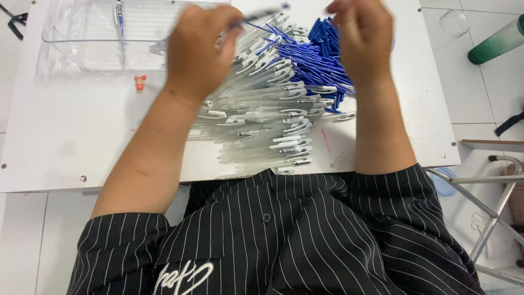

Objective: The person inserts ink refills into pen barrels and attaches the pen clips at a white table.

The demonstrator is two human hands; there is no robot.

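over the white table, the left hand pinches a blurred blue pen refill, lifted off the heap for handling. the right hand hovers curled above the pile of blue refills and clear pen barrels; its grip cannot be told.

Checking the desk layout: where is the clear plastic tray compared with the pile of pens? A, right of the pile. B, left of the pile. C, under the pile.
B: the clear tray sits at the table's far left, apart from the pens.

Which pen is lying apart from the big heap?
The blue pen inside the clear plastic tray, upper left; all the others lie heaped on the table.
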